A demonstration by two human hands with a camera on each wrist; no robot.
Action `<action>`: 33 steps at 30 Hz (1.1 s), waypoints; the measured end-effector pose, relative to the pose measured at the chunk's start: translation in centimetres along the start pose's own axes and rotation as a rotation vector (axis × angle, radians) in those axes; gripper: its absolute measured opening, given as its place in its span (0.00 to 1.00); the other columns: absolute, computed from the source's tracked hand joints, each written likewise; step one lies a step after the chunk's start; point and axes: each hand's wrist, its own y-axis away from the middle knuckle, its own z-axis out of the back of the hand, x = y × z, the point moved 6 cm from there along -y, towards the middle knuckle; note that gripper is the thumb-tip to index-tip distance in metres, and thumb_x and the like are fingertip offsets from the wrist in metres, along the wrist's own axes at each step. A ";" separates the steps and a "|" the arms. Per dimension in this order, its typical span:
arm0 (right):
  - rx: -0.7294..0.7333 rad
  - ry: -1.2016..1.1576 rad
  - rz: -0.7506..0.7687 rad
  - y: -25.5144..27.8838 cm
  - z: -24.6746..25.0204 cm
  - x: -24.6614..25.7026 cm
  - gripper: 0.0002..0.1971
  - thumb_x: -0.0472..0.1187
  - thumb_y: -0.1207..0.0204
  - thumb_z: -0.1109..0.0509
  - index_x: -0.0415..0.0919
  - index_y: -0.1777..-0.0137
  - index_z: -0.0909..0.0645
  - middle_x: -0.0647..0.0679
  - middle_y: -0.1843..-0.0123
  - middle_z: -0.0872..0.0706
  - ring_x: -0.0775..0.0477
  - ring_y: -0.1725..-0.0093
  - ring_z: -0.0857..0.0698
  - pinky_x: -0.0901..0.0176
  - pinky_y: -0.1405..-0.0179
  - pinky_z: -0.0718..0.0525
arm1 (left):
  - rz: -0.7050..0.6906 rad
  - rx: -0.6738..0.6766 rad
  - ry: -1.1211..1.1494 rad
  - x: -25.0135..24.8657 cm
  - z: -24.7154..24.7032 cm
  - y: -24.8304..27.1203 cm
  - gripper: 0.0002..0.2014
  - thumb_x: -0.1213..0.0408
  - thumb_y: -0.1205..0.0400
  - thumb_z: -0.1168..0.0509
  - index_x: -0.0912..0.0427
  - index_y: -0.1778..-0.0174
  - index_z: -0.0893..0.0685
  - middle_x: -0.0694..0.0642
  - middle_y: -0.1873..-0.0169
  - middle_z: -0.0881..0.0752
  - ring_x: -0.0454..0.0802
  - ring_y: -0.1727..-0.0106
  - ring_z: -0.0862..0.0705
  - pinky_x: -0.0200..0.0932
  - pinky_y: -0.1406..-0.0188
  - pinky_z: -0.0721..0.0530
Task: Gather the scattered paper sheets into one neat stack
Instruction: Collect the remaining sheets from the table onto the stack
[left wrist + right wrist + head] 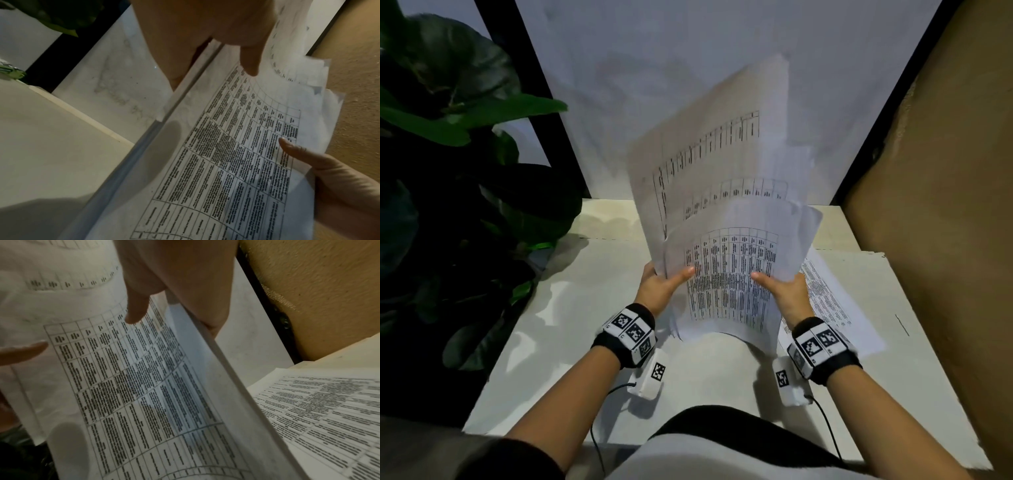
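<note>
I hold a bundle of printed paper sheets (729,240) upright above the white table (544,342), its lower edge lifted off the surface. The sheets are fanned, and their top edges are uneven. My left hand (669,275) grips the bundle's left edge, thumb on the front and fingers behind. My right hand (779,284) grips the right edge the same way. The wrist views show each thumb pressed on the table-printed top sheet (226,162) (133,386). One more printed sheet (835,308) (329,410) lies flat on the table, under and to the right of my right hand.
A large dark-leaved plant (448,171) crowds the table's left side. A brown board (945,205) walls off the right side. A white backdrop (654,68) hangs behind the table. Cables run from both wrist units toward my body.
</note>
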 end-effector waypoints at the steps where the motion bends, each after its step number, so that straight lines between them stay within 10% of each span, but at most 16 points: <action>1: -0.001 0.007 -0.001 -0.1 0.1 -0.1 0.19 0.36 0.33 0.25 0.33 0.44 0.24 0.43 0.53 0.19 0.45 0.53 0.19 0.73 0.65 0.19 | 0.017 0.003 -0.012 -0.2 -0.1 0.1 0.51 0.34 0.47 0.26 0.59 0.32 0.28 0.57 0.37 0.19 0.55 0.38 0.18 0.58 0.33 0.23; 5: -0.047 0.008 0.044 -0.3 0.7 0.3 0.11 0.34 0.31 0.27 0.44 0.62 0.27 0.48 0.64 0.23 0.47 0.62 0.21 0.71 0.72 0.18 | 0.028 -0.032 -0.021 -1.5 -0.8 0.9 0.34 0.51 0.28 0.30 0.60 0.30 0.34 0.61 0.33 0.23 0.60 0.32 0.24 0.59 0.28 0.29; 10: -0.028 -0.096 0.146 -0.2 0.6 2.3 0.13 0.31 0.34 0.25 0.47 0.60 0.24 0.50 0.62 0.18 0.55 0.61 0.17 0.72 0.64 0.15 | -0.134 0.032 0.047 -4.9 -1.4 1.9 0.14 0.63 0.25 0.32 0.51 0.47 0.27 0.52 0.48 0.19 0.50 0.45 0.18 0.46 0.42 0.19; 13: 0.010 -0.103 0.161 -0.3 0.7 2.6 0.13 0.30 0.36 0.24 0.47 0.56 0.20 0.49 0.58 0.15 0.57 0.59 0.13 0.69 0.60 0.14 | -0.266 0.085 0.069 -6.0 -1.5 2.0 0.15 0.73 0.25 0.34 0.59 0.43 0.23 0.49 0.55 0.17 0.34 0.56 0.14 0.28 0.59 0.16; 19: -0.023 -0.091 0.157 -0.6 1.7 2.0 0.12 0.31 0.33 0.26 0.48 0.57 0.22 0.49 0.59 0.17 0.53 0.57 0.16 0.65 0.59 0.13 | -0.224 0.085 0.095 -5.5 -2.0 1.6 0.14 0.79 0.26 0.35 0.55 0.53 0.19 0.47 0.61 0.13 0.32 0.59 0.14 0.33 0.56 0.15; 23: -0.043 -0.084 0.151 -0.6 1.5 2.7 0.10 0.33 0.33 0.26 0.48 0.59 0.22 0.48 0.61 0.17 0.52 0.59 0.17 0.62 0.59 0.13 | -0.177 -0.015 0.016 -5.5 -1.7 1.5 0.07 0.62 0.24 0.32 0.48 0.54 0.21 0.54 0.56 0.15 0.50 0.51 0.16 0.51 0.43 0.18; 33: 0.142 0.062 0.035 -1.9 0.7 0.4 0.15 0.34 0.32 0.26 0.32 0.46 0.22 0.40 0.51 0.16 0.44 0.52 0.16 0.72 0.63 0.15 | -0.227 0.046 0.043 -5.2 -1.2 0.9 0.16 0.77 0.27 0.32 0.49 0.55 0.21 0.41 0.64 0.11 0.32 0.58 0.14 0.36 0.48 0.15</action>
